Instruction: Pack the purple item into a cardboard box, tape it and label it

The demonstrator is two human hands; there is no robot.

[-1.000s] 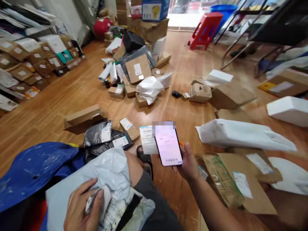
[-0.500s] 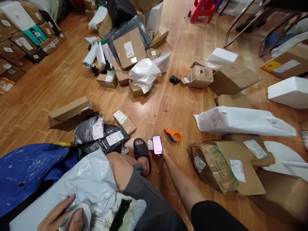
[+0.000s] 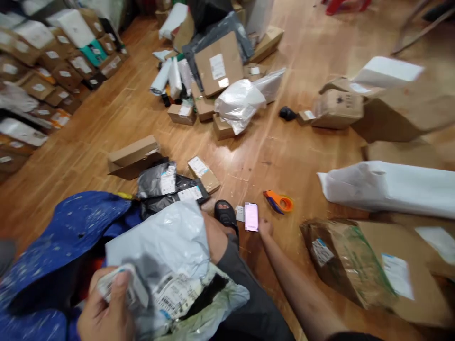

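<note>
My left hand (image 3: 108,303) is closed on a small curled bundle of printed white labels (image 3: 124,284), thumb on top. It is over a pale plastic mailer bag (image 3: 163,237) lying across my lap. A printed label and a dark patch show on the mailer's lower, crumpled part. My right hand (image 3: 265,228), small and low by the floor, is closed at the right edge of a smartphone (image 3: 251,218) with a lit pinkish screen. Its fingertips are hard to make out. Left of the phone is a white paper slip (image 3: 240,213). An orange tape dispenser (image 3: 279,202) lies to the right.
Black mailer bags (image 3: 156,180) and a flat carton (image 3: 204,174) lie beyond my sandal (image 3: 225,214). A blue sack (image 3: 81,222) is at left. Parcels are heaped ahead (image 3: 220,66) and stacked far left (image 3: 53,66). A long white parcel (image 3: 384,187) and crushed cartons (image 3: 359,265) lie right.
The view has swung left, so the scene sits further right. My left hand has lifted off the mailer with the labels. My right hand stays beside the smartphone.
</note>
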